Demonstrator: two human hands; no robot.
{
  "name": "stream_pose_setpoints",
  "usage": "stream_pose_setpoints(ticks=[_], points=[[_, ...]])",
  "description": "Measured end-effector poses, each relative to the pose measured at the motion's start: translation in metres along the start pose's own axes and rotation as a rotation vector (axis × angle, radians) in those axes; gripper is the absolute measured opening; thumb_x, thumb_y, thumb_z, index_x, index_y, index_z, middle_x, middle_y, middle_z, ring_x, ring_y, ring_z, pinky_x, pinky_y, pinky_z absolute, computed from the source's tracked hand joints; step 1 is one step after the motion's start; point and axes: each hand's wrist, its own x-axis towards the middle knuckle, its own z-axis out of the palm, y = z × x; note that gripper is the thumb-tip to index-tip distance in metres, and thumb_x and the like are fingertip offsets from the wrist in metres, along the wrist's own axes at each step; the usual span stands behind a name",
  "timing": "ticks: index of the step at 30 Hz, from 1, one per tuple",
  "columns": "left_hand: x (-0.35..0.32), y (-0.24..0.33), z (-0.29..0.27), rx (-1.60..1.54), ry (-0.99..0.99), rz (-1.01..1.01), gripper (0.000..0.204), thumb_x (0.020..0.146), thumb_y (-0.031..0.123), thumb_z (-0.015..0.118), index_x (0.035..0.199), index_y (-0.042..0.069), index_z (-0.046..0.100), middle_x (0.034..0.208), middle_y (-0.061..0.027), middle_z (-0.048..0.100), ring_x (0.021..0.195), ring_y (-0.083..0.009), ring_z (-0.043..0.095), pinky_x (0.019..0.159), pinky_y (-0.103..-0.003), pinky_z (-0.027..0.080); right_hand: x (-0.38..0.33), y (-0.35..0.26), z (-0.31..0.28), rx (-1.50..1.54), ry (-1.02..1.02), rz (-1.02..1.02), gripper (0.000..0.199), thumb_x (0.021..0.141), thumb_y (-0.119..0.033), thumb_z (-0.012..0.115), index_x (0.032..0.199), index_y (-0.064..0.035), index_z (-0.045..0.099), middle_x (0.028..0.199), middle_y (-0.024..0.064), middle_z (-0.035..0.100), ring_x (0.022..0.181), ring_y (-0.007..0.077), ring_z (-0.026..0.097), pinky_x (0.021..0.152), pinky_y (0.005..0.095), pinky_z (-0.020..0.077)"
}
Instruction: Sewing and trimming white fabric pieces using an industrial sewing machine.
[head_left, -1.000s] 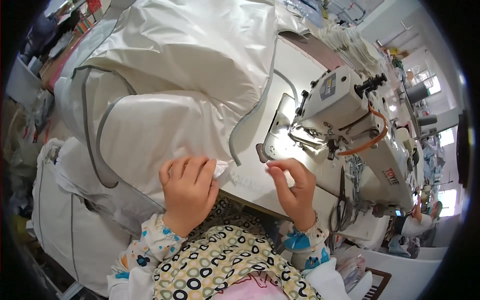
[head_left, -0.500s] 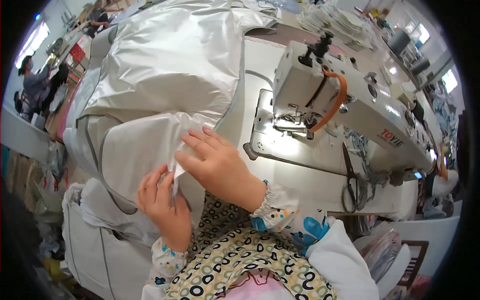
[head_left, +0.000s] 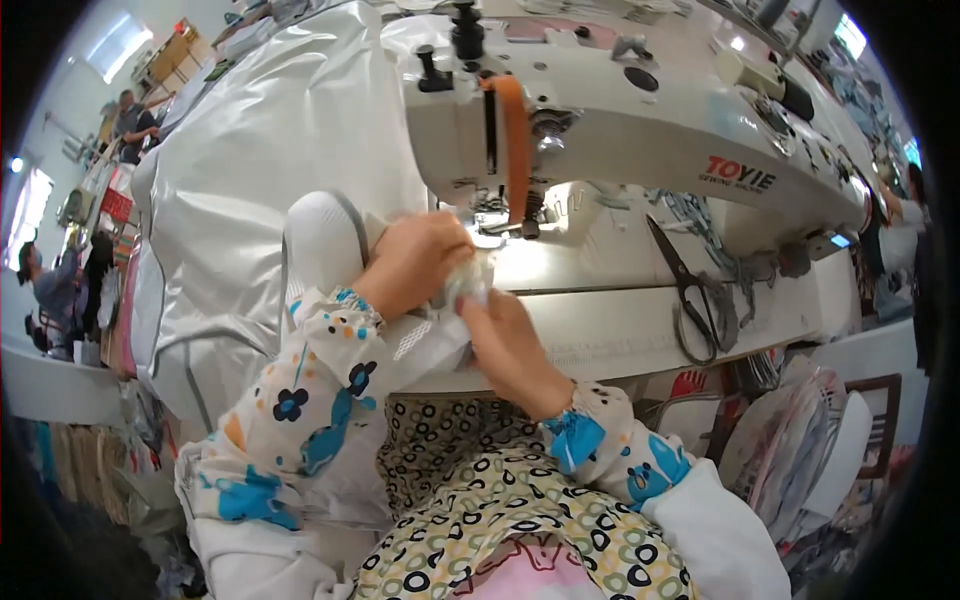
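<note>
A white sewing machine with an orange strap stands on the white table. A large silvery-white fabric piece with grey piping is heaped to its left. My left hand grips a bunched fold of this fabric just left of the needle area. My right hand pinches the same bunch of fabric from below, by the table's front edge. Both hands touch each other around the cloth. A small mesh patch shows under my left wrist.
Black scissors lie on the table right of the needle. Bags and bundled goods hang at the lower right. Other people work at far left, one more at the back. More white fabric hangs below the table.
The view has swung close to the machine. Both hands moved right with the fabric, from the heap at the left up to the needle area, and now bunch it together.
</note>
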Motion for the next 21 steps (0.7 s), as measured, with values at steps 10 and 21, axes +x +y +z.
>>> stream_pose_setpoints(ticks=[10, 21], points=[[-0.010, -0.001, 0.033, -0.364, 0.297, -0.468, 0.016, 0.084, 0.018, 0.070, 0.085, 0.002, 0.069, 0.077, -0.0138, 0.069, 0.071, -0.0318, 0.067, 0.064, -0.039, 0.050, 0.004, -0.019, -0.006, -1.078, 0.271, -0.388, 0.054, 0.094, -0.015, 0.053, 0.144, 0.0001, 0.040, 0.065, 0.0145, 0.065, 0.059, 0.0364, 0.066, 0.053, 0.0483, 0.0492], [0.008, 0.000, 0.026, -0.094, 0.195, -0.439, 0.021, 0.078, 0.025, 0.072, 0.074, 0.005, 0.069, 0.069, -0.0152, 0.066, 0.067, -0.0350, 0.065, 0.063, -0.043, 0.050, 0.015, -0.027, -0.009, -1.219, 0.181, -0.440, 0.052, 0.084, -0.009, 0.056, 0.132, 0.0089, 0.046, 0.066, 0.0149, 0.066, 0.059, 0.0336, 0.066, 0.053, 0.0452, 0.0499]])
